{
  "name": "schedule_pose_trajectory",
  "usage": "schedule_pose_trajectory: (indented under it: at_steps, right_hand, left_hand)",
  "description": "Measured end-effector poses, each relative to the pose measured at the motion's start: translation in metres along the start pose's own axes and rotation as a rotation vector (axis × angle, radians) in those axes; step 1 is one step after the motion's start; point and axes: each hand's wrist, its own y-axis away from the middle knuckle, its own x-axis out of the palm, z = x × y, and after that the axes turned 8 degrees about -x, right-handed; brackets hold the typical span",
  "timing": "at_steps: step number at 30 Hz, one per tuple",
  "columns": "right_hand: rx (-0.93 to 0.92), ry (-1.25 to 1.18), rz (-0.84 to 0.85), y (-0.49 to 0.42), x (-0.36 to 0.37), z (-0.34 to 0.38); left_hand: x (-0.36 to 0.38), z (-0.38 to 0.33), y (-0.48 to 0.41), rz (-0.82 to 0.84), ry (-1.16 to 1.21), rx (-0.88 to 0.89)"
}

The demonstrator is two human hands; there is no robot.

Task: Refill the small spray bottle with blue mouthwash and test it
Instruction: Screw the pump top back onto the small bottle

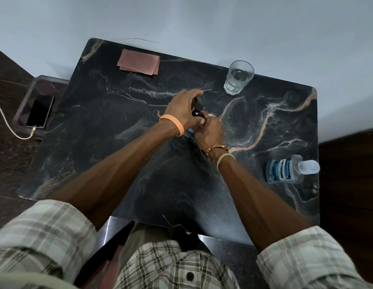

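Over the middle of the dark marble table (98, 126), both my hands meet around the small spray bottle. My left hand (181, 110) grips its black spray top (196, 110) from above, fingers curled round it. My right hand (210, 130) holds the bottle's body, of which only a blue part (190, 131) shows below the fingers. The mouthwash bottle (285, 168), clear with a blue label and a clear cap, stands apart near the table's right edge.
A glass (239, 77) with some water stands at the back right. A folded pink cloth (138, 62) lies at the back left. A phone (40, 111) on a charging cable rests on a lower stand left of the table.
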Motion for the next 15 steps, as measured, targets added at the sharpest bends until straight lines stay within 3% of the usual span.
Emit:
schedule_pose_trajectory:
  at_steps: [5,9,15]
  right_hand:
    - [0.031,-0.010,0.011,-0.0006,-0.0004,-0.0016]
    - [0.002,-0.006,0.004,0.0002,0.0000,-0.0013]
    - [0.034,0.020,0.030,-0.0012,-0.0008,-0.0024]
  left_hand:
    - [-0.0009,-0.0013,0.0022,0.079,0.078,0.014]
    - [-0.0009,-0.0009,0.0017,-0.018,0.044,-0.032]
    - [0.0028,0.0008,0.0022,0.038,0.025,0.013]
